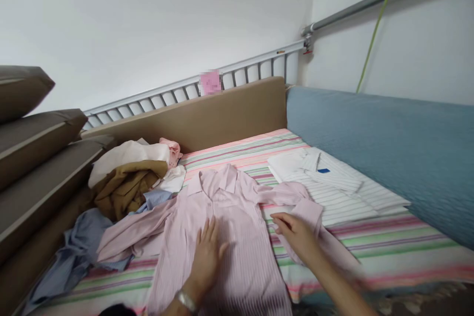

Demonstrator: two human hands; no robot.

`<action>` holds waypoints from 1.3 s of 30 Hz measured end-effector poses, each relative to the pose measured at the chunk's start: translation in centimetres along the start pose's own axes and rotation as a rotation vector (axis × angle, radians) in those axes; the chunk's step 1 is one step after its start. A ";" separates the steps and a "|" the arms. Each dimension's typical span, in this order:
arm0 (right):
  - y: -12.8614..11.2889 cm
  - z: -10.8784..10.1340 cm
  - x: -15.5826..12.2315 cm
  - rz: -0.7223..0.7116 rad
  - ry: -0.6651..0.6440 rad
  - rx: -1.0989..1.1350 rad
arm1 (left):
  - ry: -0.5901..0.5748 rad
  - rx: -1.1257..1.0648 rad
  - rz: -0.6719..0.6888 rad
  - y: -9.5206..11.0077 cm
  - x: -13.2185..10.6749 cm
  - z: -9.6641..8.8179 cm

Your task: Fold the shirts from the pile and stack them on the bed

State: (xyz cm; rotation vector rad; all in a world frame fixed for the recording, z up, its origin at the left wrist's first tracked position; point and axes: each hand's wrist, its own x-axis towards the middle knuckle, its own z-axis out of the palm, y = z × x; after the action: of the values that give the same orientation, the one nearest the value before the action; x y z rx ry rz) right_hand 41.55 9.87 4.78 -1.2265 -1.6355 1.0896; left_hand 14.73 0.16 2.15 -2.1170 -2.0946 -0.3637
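Observation:
A pink striped shirt (229, 217) lies spread face up on the striped bed sheet (388, 247), collar toward the far side. My left hand (205, 256) rests flat on the shirt's front, fingers stretched out; a bracelet sits on that wrist. At the shirt's right edge my right hand (296, 234) is by the right sleeve, fingers curled at the cloth; whether it pinches the fabric is unclear.
A folded white striped shirt (333, 182) lies at the right. A pile of unfolded clothes (129, 177) in tan, white, pink and blue sits at the left. Brown cushions (40, 158) stack at the left; a blue padded side (388, 143) runs along the right.

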 end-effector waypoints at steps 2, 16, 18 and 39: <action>-0.4 0.3 -0.1 -0.011 -0.007 -0.008 | -0.017 -0.011 0.008 0.9 2.9 0.0; 0.0 1.2 1.0 -0.013 -0.069 -0.001 | -0.099 0.037 -0.109 3.3 18.2 5.4; -0.3 1.5 1.2 -0.005 -0.093 0.001 | -0.103 0.047 -0.107 3.4 18.1 5.7; -1.5 1.3 0.9 -0.003 -0.108 -0.058 | -0.152 0.024 -0.066 4.2 21.8 5.0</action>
State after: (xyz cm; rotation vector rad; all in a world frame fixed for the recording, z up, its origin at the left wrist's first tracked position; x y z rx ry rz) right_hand 39.69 10.25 5.91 -1.2201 -1.7616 1.1307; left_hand 19.29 22.42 3.49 -2.1284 -2.2434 -0.1891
